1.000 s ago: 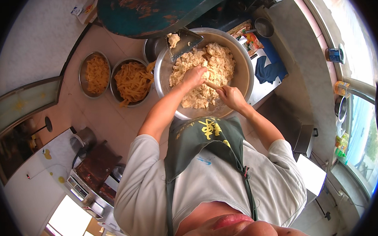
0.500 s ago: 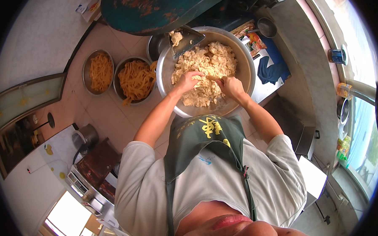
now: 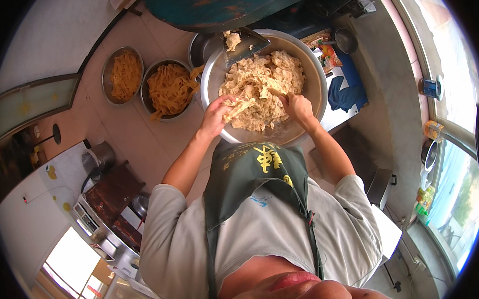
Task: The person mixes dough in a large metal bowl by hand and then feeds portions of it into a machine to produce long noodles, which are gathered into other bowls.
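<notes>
A wide metal basin (image 3: 210,70) in front of me holds a heap of pale, clumpy, batter-like mixture (image 3: 260,84). Over the basin's near left rim, my left hand (image 3: 214,117) is closed on a long strip coated in the mixture (image 3: 239,108), which stretches toward the heap. My right hand (image 3: 300,108) is inside the right part of the basin, its fingers closed at the heap's edge around a tan piece (image 3: 280,96), partly hidden. A dark metal scoop (image 3: 252,44) with a lump of the mixture lies across the basin's far rim.
Two metal bowls of orange-yellow strips, one nearer (image 3: 145,103) and one farther left (image 3: 106,83), stand on the tiled floor. A dark green, worn surface (image 3: 207,12) overhangs the far side. To the right are a blue cloth (image 3: 345,93) and a small pan (image 3: 345,40).
My left hand has drawn back toward the lower left, stretching the coated strip out. My right hand has shifted slightly right, and the hands are farther apart. The whole view has shifted a little.
</notes>
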### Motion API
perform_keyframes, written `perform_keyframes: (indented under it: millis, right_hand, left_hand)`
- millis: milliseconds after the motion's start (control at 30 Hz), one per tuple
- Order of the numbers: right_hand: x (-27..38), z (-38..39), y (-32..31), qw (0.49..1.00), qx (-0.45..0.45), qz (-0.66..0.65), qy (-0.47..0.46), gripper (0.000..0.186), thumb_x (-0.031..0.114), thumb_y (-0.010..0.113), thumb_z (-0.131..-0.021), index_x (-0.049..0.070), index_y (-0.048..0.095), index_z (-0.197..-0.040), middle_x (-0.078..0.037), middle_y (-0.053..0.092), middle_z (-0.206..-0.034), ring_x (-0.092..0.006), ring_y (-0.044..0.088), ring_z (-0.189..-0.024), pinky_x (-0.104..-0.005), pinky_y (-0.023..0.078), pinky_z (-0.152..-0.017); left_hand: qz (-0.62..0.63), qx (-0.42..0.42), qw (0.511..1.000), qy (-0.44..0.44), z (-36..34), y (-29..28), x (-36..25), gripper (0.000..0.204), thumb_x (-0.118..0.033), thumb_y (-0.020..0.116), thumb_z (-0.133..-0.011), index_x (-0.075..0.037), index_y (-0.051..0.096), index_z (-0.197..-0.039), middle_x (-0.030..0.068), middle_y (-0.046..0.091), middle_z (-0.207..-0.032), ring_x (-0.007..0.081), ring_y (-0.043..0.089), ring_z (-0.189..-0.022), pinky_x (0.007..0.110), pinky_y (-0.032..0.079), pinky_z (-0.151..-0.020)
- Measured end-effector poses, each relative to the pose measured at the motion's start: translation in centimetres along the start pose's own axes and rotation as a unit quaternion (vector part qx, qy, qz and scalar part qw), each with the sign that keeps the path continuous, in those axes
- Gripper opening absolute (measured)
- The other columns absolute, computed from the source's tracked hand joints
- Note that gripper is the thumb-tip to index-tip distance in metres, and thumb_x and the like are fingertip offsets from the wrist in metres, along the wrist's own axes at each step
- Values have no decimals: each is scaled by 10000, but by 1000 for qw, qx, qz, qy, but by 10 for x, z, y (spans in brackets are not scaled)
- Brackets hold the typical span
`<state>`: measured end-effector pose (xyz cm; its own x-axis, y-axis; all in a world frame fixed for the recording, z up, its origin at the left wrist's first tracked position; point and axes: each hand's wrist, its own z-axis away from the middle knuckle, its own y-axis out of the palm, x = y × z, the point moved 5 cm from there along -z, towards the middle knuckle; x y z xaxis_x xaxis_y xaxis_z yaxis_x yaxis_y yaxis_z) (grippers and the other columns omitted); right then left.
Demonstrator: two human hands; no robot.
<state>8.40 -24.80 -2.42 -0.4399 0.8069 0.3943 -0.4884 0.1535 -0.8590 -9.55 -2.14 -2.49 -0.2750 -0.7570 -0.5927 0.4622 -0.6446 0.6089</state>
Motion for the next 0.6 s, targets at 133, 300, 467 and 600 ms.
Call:
perform_keyframes:
  millis: [133,300,467,600]
  right_hand:
    - [1,6,-20,997,31,-53,-38,407,363,620,-928,-3,680,-761,-241,662,-711,-424,664,-690,-477,527,-647]
    - [17,1,-92,984,28,-172,-29,420,349,593,-976,-44,682,-859,-178,612,-642,-239,633,-609,-391,477,-604]
    - [96,-65,-91,985,-30,-66,-154,349,308,587,-958,-24,654,-874,-262,665,-774,-438,664,-764,-517,512,-694]
    - [144,-148,-46,992,-32,54,-108,413,379,502,-976,10,655,-873,-282,676,-802,-449,676,-801,-529,545,-721]
  left_hand:
    - [65,-34,997,22,13,3,-21,267,-15,568,-904,-25,585,-1170,80,634,-1038,167,642,-907,310,560,-809]
    - [28,-6,1000,5,-9,-12,8,448,-12,692,-847,-72,544,-1265,85,650,-1002,178,648,-937,345,530,-858]
    - [72,-24,997,-32,-27,-5,29,459,49,698,-820,-94,557,-1233,64,624,-854,181,622,-816,304,524,-805]
    - [188,-60,979,-45,-31,-5,33,350,6,672,-862,-76,566,-1185,81,592,-977,206,596,-829,299,531,-787]
